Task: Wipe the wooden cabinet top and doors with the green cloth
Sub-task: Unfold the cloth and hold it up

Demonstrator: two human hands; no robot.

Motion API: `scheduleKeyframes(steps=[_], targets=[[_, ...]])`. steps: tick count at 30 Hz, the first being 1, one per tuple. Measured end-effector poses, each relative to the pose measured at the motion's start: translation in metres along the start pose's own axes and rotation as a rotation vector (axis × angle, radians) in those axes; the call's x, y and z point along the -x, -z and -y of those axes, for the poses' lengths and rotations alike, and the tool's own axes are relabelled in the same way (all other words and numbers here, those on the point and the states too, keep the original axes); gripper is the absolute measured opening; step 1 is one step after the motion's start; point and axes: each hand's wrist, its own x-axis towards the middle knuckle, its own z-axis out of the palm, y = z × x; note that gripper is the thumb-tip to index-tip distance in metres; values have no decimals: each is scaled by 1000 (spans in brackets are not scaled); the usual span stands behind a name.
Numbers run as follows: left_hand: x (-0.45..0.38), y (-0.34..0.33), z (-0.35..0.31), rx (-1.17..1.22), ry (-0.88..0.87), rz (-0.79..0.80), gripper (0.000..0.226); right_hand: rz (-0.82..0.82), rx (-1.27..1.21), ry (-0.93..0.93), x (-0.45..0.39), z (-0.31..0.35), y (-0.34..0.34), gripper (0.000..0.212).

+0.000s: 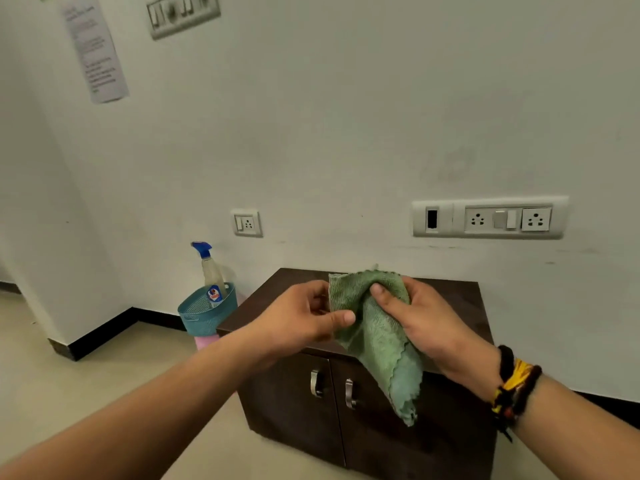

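A low dark wooden cabinet (460, 299) stands against the white wall, with two doors (291, 407) and two metal handles (317, 383). In the air above its top I hold the green cloth (377, 337) with both hands. My left hand (304, 317) pinches its left edge between thumb and fingers. My right hand (419, 317) grips its upper right part, thumb pressed into the fabric. The lower corner of the cloth hangs down in front of the right door. The cloth does not touch the cabinet top.
A teal basket (204, 313) holding a spray bottle (209, 271) with a blue trigger stands left of the cabinet, on something pink. Wall sockets (490, 218) sit above the cabinet. Beige floor (114, 382) spreads to the left.
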Motion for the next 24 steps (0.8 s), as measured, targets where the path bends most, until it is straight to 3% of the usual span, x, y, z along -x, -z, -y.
scheduleKeyframes(steps=[4, 7, 10, 12, 14, 17, 20, 22, 24], targets=[[-18, 12, 12, -60, -70, -55, 14, -38, 51, 7, -11, 0, 3, 27], [-37, 36, 24, -113, -111, -126, 18, -26, 259, -8, -22, -14, 8, 31], [-49, 55, 21, -417, -345, -153, 15, -158, 515, 110, -38, -20, 10, 28], [-53, 65, 5, -541, -516, -171, 12, -240, 557, 201, -50, -16, 6, 30], [-63, 73, -12, -571, -612, -126, 11, -155, 562, 257, -57, -7, -4, 36], [-81, 86, -28, -549, -650, -95, 9, 45, 224, 219, -73, 6, -19, 38], [-91, 96, -32, -464, -641, -177, 10, -44, -44, 117, -93, 10, -24, 31], [-100, 106, -32, -381, -554, -297, 11, -51, -253, -3, -101, 10, -29, 48], [-116, 122, -25, -284, -350, -448, 16, 71, -423, -185, -103, 7, -39, 62]])
